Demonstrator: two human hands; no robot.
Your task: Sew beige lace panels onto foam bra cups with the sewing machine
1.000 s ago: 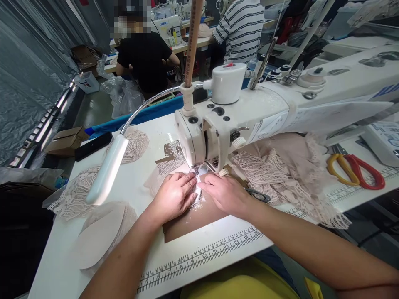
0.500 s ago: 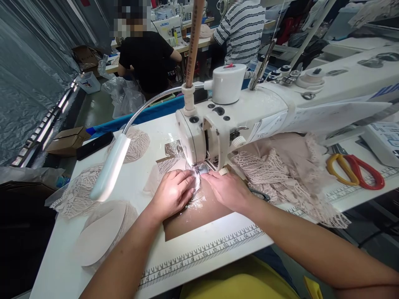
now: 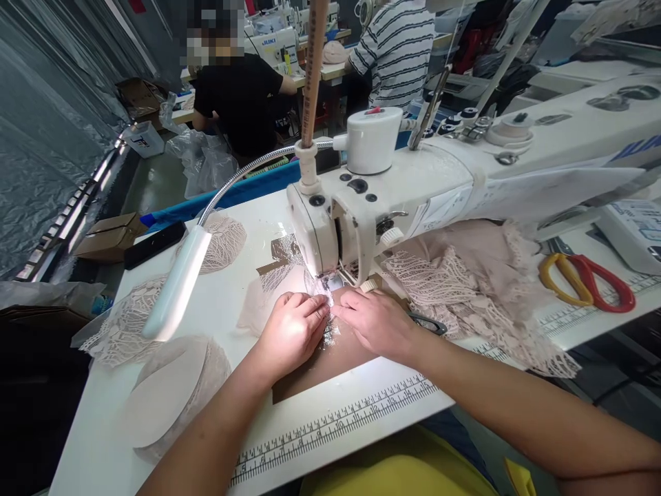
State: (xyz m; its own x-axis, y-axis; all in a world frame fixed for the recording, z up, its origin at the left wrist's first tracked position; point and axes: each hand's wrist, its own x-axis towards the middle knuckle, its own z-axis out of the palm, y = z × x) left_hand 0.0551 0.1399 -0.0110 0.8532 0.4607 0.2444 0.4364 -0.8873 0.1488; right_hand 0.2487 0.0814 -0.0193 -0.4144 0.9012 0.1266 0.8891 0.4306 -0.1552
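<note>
Left hand (image 3: 294, 331): palm down, fingers bent, tips on pale fabric (image 3: 330, 301); pinching or pressing, can't tell.
Right hand (image 3: 379, 324): likewise.
Pale fabric: at the fingertips, under sewing machine (image 3: 315, 231) head; mostly covered.
Cardboard box (image 3: 110, 238): beyond table (image 3: 248, 241), top closed, contents hidden.
White bin (image 3: 144, 141): on floor, contents unclear.
Machine's far end: cut off.

Left hand (image 3: 294, 331) and right hand (image 3: 376, 320) rest fingertips close together at the foot of a white sewing machine (image 3: 330, 231), over a brown sheet (image 3: 320, 375). A lamp (image 3: 178, 282) glows left of the fingers, among lace pieces (image 3: 129, 320); bunched lace (image 3: 449, 275) and scissors (image 3: 589, 282) lie to their right. Beyond the fingers, two people (image 3: 237, 100) work.
</note>
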